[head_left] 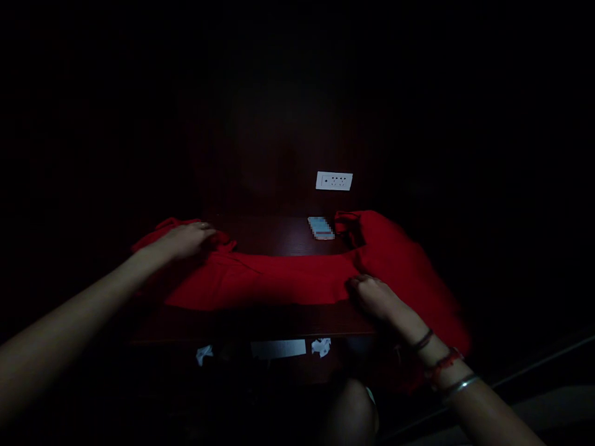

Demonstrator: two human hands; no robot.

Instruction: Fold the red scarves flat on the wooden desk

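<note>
Across the dark counter (279, 233) lies red cloth (279, 279), middle strip flat, bulkier both ends. Left hand (188, 240) rests on left bunch; right hand (374, 297) curls at near edge. Grip: can't tell if either pinches fabric. Wide spacing probably steadies the strip. Phone-like item (320, 228) lies beyond, perhaps set aside from cloth.

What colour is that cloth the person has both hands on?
Red, with no pattern visible; the head view shows it.

Matt cloth (279, 279), faintly glossy tabletop (274, 238)
</note>
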